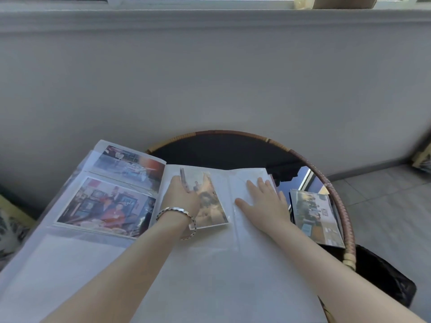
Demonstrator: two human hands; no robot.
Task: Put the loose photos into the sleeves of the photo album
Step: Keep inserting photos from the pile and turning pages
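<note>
**The photo could get bent or the pile knocked off**

One photo (211,202) lies on the right page of the photo album (210,276), which is spread open partly over the round table (347,220). The photo is tilted, not lined up with the page. It cannot be told if it is already partly inside a sleeve.

The left hand (183,197) is laid on the photo's left edge, with fingers that look mostly straight. The thumb is hidden, so it cannot be told if the photo is pinched. The right hand (265,199) is spread flat and the page is pressed down by it. Nothing is held in it.

If the photo is pushed while it is crooked, a corner could be caught on the sleeve's edge, and the photo could be bent or creased. If the page is let go, it could be dragged along and the sleeve could be closed up.

The pile of loose photos (314,217) is set near the table's rim, just beside the right hand. It could be knocked by the arm and sent to the floor
</note>
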